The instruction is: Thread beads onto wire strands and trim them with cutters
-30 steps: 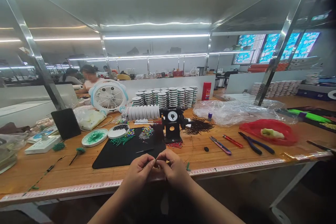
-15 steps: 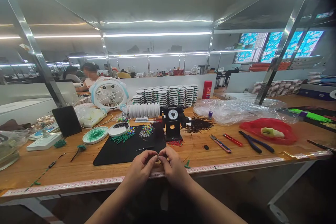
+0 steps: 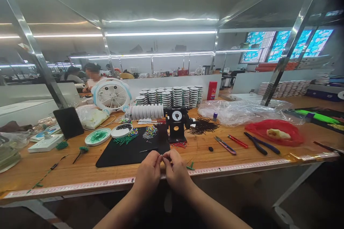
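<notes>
My left hand [image 3: 148,172] and my right hand [image 3: 176,171] meet at the fingertips over the front edge of the table. Both are closed in a pinch; whatever they hold is too small to make out. Just beyond them lies a black mat [image 3: 120,154] with green tube pieces [image 3: 125,140], a pile of coloured beads [image 3: 150,132] and a thin needle-like tool [image 3: 146,151]. Right of my hands are small green pieces [image 3: 190,166]. Behind stands a black winding device [image 3: 176,125] with a dial and a row of white spools [image 3: 147,112].
A measuring tape [image 3: 231,167] runs along the table edge. To the right lie snips [image 3: 225,145], a red pen-like tool [image 3: 238,141] and pliers [image 3: 260,144]. White dishes with green beads [image 3: 97,137] and black beads [image 3: 124,128], a fan [image 3: 113,94] and stacked spools [image 3: 177,96] stand farther back.
My left hand has turned a little and moved slightly right, its fingers now more bunched. My right hand stays nearly in place, fingertips still against the left.
</notes>
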`<state>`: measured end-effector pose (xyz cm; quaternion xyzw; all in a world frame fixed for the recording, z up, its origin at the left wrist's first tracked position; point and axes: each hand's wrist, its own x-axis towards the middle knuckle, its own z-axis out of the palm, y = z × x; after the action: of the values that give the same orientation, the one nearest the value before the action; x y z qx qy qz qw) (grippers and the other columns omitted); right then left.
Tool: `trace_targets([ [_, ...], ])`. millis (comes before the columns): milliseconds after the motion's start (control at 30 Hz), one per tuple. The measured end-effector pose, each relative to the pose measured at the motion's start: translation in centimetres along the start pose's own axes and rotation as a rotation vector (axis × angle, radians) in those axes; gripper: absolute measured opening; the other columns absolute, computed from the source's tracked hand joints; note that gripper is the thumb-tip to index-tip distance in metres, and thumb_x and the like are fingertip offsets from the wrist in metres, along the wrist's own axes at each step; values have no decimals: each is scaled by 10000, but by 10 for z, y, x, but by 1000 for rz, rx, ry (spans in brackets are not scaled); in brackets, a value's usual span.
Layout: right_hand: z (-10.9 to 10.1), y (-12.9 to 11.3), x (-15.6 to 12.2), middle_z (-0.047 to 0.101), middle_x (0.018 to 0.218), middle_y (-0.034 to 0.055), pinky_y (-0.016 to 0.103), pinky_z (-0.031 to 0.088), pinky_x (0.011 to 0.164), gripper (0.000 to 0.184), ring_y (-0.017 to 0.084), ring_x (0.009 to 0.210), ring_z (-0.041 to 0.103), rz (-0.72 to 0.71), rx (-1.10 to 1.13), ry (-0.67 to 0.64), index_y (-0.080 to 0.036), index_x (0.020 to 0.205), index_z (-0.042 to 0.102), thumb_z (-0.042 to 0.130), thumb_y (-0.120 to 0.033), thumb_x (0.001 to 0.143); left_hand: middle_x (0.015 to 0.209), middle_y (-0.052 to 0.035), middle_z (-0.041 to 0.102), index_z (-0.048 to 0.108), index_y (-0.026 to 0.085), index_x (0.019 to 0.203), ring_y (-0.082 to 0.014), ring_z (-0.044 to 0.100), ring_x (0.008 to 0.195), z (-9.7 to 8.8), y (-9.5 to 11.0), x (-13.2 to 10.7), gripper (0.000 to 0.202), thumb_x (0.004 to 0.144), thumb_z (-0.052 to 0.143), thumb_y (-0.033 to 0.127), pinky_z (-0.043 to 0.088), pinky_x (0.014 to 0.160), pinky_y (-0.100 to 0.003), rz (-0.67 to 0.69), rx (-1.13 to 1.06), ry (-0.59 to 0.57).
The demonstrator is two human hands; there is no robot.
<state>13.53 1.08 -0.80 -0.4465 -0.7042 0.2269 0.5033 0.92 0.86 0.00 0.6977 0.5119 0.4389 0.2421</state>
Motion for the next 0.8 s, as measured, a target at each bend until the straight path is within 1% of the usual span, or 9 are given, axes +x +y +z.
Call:
trace_targets([
  [200,-4,-1,3,559,757,32,266,389,668,124,157,737,524,37,64,-24,-156,762,555,456,-155,838,595,20,446,430,203,632,-159,408,597,-5,-1,6,278,861,383,354,287,576,-277,-40,-101,-82],
  [433,-7,-2,5,584,760,23,249,394,670,116,149,744,537,37,103,-60,-165,783,571,465,-151,829,482,58,378,430,198,628,-116,332,461,-8,-5,9,296,833,409,410,262,466,-239,-153,-292,-152],
  [633,-6,-2,5,548,719,11,250,372,632,133,142,691,506,23,77,-65,-172,734,536,446,-160,832,475,69,347,410,196,611,-97,296,436,-9,-5,8,329,808,445,458,233,435,-220,-183,-407,-174],
  [800,-9,0,8,534,680,3,240,359,581,114,135,650,482,107,163,-113,-171,719,533,475,-196,814,500,61,362,424,188,620,-97,304,470,-8,-3,7,312,816,461,428,247,459,-219,-165,-438,-170],
])
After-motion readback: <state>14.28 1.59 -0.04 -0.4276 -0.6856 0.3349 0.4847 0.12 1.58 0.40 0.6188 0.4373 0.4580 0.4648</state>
